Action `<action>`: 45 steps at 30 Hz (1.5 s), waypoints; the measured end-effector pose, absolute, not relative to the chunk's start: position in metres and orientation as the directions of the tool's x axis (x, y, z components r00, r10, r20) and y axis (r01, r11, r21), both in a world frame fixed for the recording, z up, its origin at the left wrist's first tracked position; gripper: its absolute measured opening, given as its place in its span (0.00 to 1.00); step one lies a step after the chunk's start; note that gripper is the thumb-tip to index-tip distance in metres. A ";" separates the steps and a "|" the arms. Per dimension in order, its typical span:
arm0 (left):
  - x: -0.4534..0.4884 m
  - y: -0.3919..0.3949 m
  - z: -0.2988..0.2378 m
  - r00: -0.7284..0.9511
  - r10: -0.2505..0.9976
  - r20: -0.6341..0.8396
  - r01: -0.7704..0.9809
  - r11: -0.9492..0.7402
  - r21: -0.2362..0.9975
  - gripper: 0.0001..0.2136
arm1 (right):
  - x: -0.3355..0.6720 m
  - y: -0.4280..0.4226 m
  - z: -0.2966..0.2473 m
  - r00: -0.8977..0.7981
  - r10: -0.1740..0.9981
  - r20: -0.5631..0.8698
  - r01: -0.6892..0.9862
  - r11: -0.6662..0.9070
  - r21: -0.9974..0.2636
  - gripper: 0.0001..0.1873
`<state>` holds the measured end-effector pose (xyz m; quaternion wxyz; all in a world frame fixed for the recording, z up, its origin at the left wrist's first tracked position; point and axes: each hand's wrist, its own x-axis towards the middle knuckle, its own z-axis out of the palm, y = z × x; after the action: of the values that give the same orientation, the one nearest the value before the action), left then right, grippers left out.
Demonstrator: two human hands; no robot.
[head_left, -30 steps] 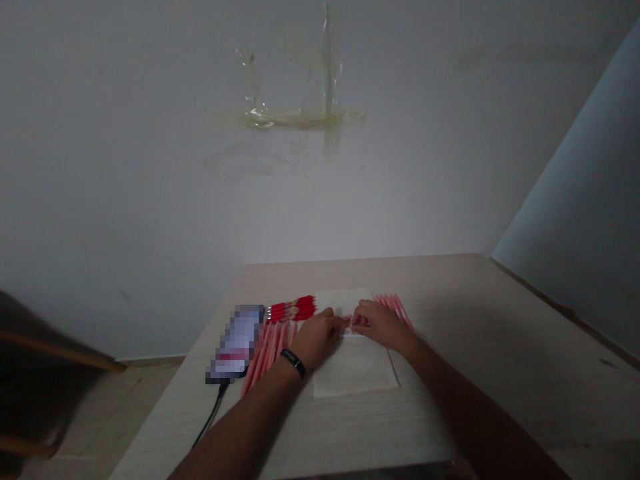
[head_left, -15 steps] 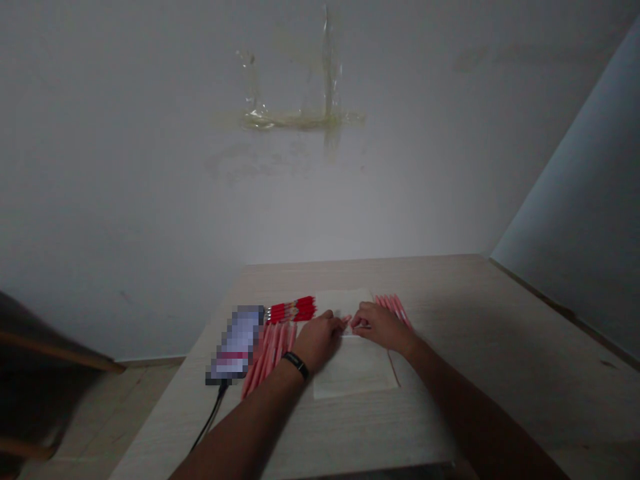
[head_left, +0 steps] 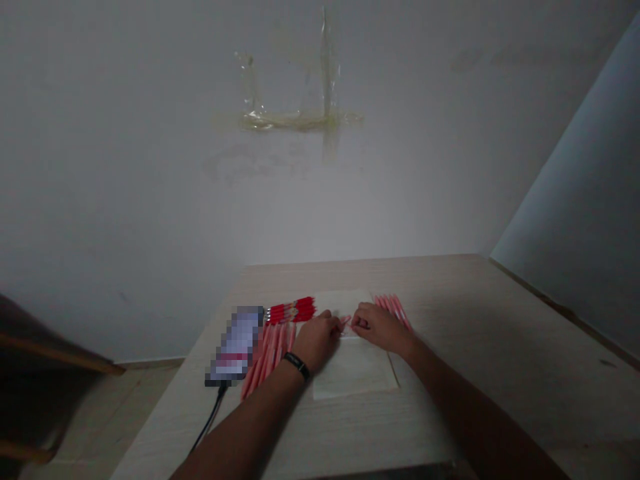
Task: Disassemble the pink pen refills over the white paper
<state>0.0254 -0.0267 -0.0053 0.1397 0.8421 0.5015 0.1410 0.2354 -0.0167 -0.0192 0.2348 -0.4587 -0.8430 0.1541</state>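
Observation:
Over a pale sheet (head_left: 353,373) on the table, my left hand (head_left: 317,339), with a dark band at its wrist, is closed in a pinch. My right hand (head_left: 380,325) faces it a short gap away, fingers also pinched together. A thin pink piece (head_left: 346,323) shows in the gap, its ends hidden by the fingers; it is too small to name surely. Pink pen-like sticks (head_left: 270,353) lie in a row beside my left wrist. More pink sticks (head_left: 393,308) lie just beyond my right hand.
A bundle of red pen-like pieces (head_left: 293,311) lies behind the left row. At the left is a phone (head_left: 237,347), blurred out, with a black cable (head_left: 213,413). The wooden table (head_left: 500,320) meets a wall (head_left: 375,207) bearing old tape (head_left: 290,122).
My hands stay nearly in place, with slight finger movement. The pink piece between them has shifted a little, and my right fingers look more curled.

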 end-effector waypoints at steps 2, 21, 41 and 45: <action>0.025 -0.026 -0.006 0.456 0.885 0.097 0.804 -0.456 0.383 0.10 | 0.235 -0.017 -0.019 -0.467 0.845 0.260 0.703 0.533 -0.471 0.02; 0.020 -0.023 -0.012 0.374 0.898 0.234 0.625 -0.430 0.652 0.04 | 0.240 -0.018 -0.015 -0.437 0.830 0.345 0.621 0.556 -0.552 0.03; 0.024 -0.023 -0.013 0.450 0.852 0.265 0.553 -0.500 0.667 0.02 | 0.237 -0.022 -0.011 -0.509 0.759 0.407 0.537 0.649 -0.539 0.01; 0.026 -0.026 -0.011 0.447 0.846 0.292 0.513 -0.509 0.691 0.01 | 0.232 -0.026 -0.013 -0.491 0.780 0.388 0.501 0.617 -0.607 0.03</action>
<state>0.0258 -0.0255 -0.0110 0.2626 0.8091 0.4199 0.3164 0.2322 -0.0259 -0.0126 0.3288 -0.3827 -0.8368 0.2125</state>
